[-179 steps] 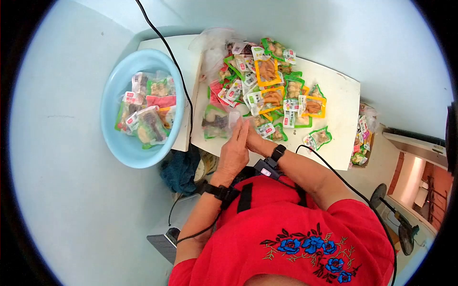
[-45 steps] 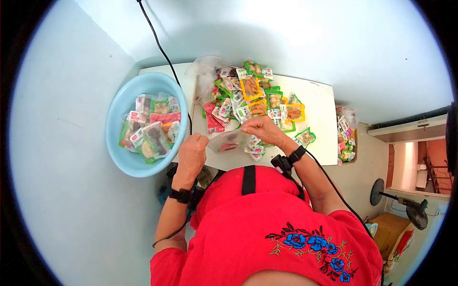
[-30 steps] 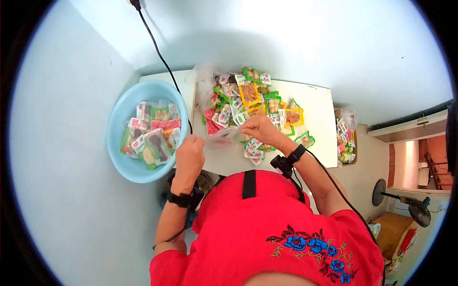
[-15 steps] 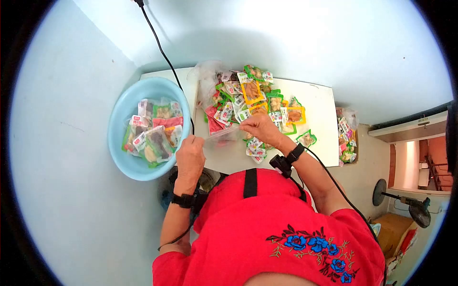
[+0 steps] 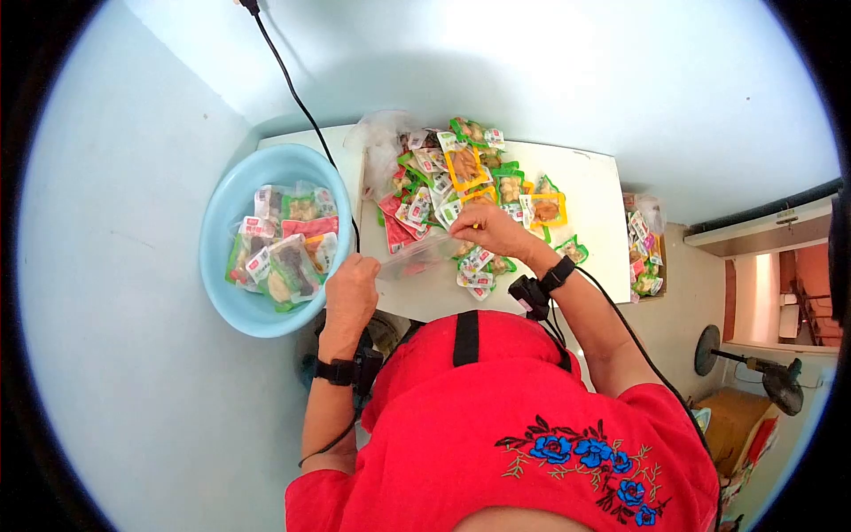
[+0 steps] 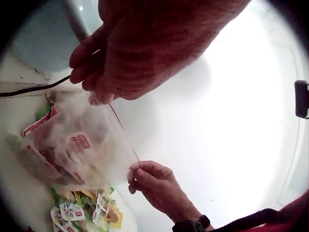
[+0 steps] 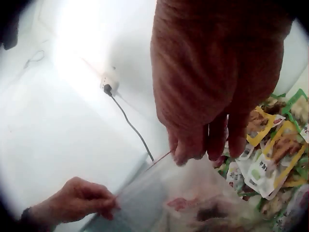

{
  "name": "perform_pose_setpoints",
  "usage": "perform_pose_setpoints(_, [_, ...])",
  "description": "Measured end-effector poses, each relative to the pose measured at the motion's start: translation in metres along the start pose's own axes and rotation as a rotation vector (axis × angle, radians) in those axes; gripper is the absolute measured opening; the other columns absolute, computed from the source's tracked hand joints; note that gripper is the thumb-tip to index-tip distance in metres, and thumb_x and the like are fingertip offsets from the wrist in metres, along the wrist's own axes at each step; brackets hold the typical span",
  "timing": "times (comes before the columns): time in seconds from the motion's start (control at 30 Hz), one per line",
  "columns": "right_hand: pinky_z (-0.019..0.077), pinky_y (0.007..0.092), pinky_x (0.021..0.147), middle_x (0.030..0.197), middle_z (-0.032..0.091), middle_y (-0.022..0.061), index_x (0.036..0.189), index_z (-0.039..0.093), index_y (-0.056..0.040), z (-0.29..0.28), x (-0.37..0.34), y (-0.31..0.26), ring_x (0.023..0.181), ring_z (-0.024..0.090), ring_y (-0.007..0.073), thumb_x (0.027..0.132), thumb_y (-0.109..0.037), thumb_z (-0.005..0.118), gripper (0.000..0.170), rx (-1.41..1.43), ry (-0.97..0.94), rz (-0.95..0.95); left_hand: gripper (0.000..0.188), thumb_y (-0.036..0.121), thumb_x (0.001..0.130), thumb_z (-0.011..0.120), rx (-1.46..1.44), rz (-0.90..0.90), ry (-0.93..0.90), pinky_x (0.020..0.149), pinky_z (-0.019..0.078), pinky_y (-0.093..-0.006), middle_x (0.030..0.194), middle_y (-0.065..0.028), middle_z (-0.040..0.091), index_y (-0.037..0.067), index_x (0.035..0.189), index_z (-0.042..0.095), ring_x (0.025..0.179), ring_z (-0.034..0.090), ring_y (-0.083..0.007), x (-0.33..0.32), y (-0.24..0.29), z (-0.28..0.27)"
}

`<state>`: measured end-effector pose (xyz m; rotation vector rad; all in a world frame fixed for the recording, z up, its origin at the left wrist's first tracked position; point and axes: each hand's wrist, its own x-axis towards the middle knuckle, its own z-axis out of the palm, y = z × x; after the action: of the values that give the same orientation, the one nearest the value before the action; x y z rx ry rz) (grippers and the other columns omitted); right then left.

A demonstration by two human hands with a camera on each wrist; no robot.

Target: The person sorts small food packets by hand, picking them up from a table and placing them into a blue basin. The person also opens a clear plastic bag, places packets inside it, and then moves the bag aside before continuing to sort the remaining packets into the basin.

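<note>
A clear zip-lock bag (image 5: 412, 259) with a red line along its top edge is stretched between both hands over the table's front. My left hand (image 5: 353, 291) pinches one top corner. The other corner is pinched by my right hand (image 5: 492, 234), as the left wrist view also shows. Through the cloudy plastic of the bag (image 6: 91, 145), snack packets with red and white print show in its lower part. In the right wrist view the bag's top edge runs straight from hand to hand.
At the left stands a light blue basin (image 5: 215, 226) with several food packets inside. A heap of vacuum-sealed snack packets (image 5: 465, 167) lies on the white table (image 5: 589, 191). Crumpled clear bags (image 5: 381, 142) sit behind it. A box of packets (image 5: 647, 253) stands at the right. A black cable (image 5: 297, 102) hangs down the wall.
Six seconds ago both hands were together at the table's front; now they are apart with the bag's top edge drawn between them. Over the last second the hands have barely moved.
</note>
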<state>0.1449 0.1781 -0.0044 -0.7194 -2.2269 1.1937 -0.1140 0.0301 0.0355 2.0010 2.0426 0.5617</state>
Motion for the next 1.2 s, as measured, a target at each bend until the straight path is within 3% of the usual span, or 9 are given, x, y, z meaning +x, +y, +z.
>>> perform_pose_setpoints(0.23, [0.0495,0.0351,0.067,0.074,0.063,0.0107,0.084,0.071,-0.0042,-0.001,0.002,-0.004,0.073,0.063,0.0255,0.079,-0.009,0.071,0.007,-0.126,-0.003,0.059,0.012,0.012,0.089,0.058,0.048,-0.002,0.011,0.067,0.0487,-0.0472,0.084,-0.0141,0.058,0.004,0.081,0.064,0.08,0.061,-0.0371,0.004,0.008,-0.004])
perform_pose_setpoints(0.33, [0.0498,0.0356,0.067,0.075,0.064,0.0107,0.084,0.071,-0.0041,0.0,0.001,-0.002,0.073,0.064,0.0249,0.078,-0.009,0.071,0.007,-0.159,0.035,0.023,0.012,0.007,0.083,0.059,0.094,-0.026,-0.047,0.069,0.0499,-0.0466,0.083,-0.0164,0.057,0.001,0.074,0.063,0.082,0.061,-0.037,0.006,0.01,-0.002])
perform_pose_setpoints(0.43, [0.0499,0.0352,0.066,0.075,0.066,0.0101,0.083,0.07,-0.0037,-0.001,0.003,-0.007,0.072,0.065,0.0246,0.078,-0.009,0.071,0.008,-0.152,0.084,-0.015,0.007,0.007,0.081,0.063,0.097,-0.036,-0.051,0.072,0.0501,-0.0458,0.087,-0.0168,0.059,0.0,0.082,0.064,0.085,0.06,-0.0373,0.009,0.009,0.0])
perform_pose_setpoints(0.53, [0.05,0.0353,0.066,0.075,0.066,0.0099,0.082,0.07,-0.0036,0.0,0.003,-0.011,0.071,0.065,0.0246,0.077,-0.009,0.071,0.008,-0.142,0.1,0.011,0.02,0.013,0.081,0.068,0.024,0.027,0.082,0.077,0.0489,-0.047,0.096,-0.0172,0.062,0.001,0.096,0.063,0.091,0.06,-0.0382,0.013,0.021,-0.002])
perform_pose_setpoints(0.63, [0.0503,0.035,0.066,0.075,0.067,0.0098,0.082,0.069,-0.0036,0.0,0.005,-0.012,0.071,0.065,0.0246,0.077,-0.009,0.072,0.008,-0.126,0.099,-0.01,0.03,0.014,0.078,0.072,-0.063,0.124,0.098,0.08,0.0483,-0.0463,0.099,-0.0185,0.063,0.0,0.103,0.062,0.094,0.059,-0.0389,0.022,0.034,0.005])
perform_pose_setpoints(0.73, [0.0504,0.0347,0.065,0.074,0.066,0.0099,0.082,0.069,-0.0039,0.001,0.007,-0.015,0.071,0.065,0.0243,0.076,-0.009,0.072,0.008,-0.084,0.082,-0.002,0.021,0.011,0.077,0.071,-0.074,0.137,0.054,0.077,0.0474,-0.0457,0.092,-0.017,0.062,0.003,0.093,0.06,0.09,0.06,-0.0363,0.032,0.045,0.019])
perform_pose_setpoints(0.83, [0.0489,0.0335,0.062,0.074,0.065,0.0083,0.08,0.068,-0.0014,0.002,0.007,-0.012,0.066,0.061,0.0213,0.076,-0.005,0.074,0.008,-0.084,0.123,-0.037,0.019,0.013,0.077,0.071,-0.081,0.153,0.017,0.072,0.0478,-0.0458,0.087,-0.0164,0.063,0.003,0.093,0.064,0.084,0.06,-0.0371,0.037,0.038,0.033])
perform_pose_setpoints(0.93, [0.0504,0.0332,0.063,0.074,0.066,0.0102,0.081,0.07,-0.0036,0.002,0.004,-0.019,0.069,0.065,0.0231,0.075,-0.009,0.074,0.009,0.044,0.193,0.194,0.01,0.01,0.079,0.068,-0.07,0.168,0.052,0.067,0.0473,-0.0461,0.079,-0.0149,0.061,0.004,0.086,0.064,0.076,0.06,-0.0361,0.037,0.03,0.041])
perform_pose_setpoints(1.2, [0.0489,0.0324,0.063,0.072,0.064,0.0077,0.082,0.066,-0.0021,0.0,0.001,-0.005,0.067,0.062,0.0177,0.08,-0.009,0.072,0.009,-0.04,0.139,0.067,0.003,0.007,0.083,0.061,-0.033,0.186,0.076,0.064,0.0468,-0.0465,0.076,-0.0141,0.058,0.005,0.082,0.062,0.073,0.06,-0.0356,0.037,0.032,0.037])
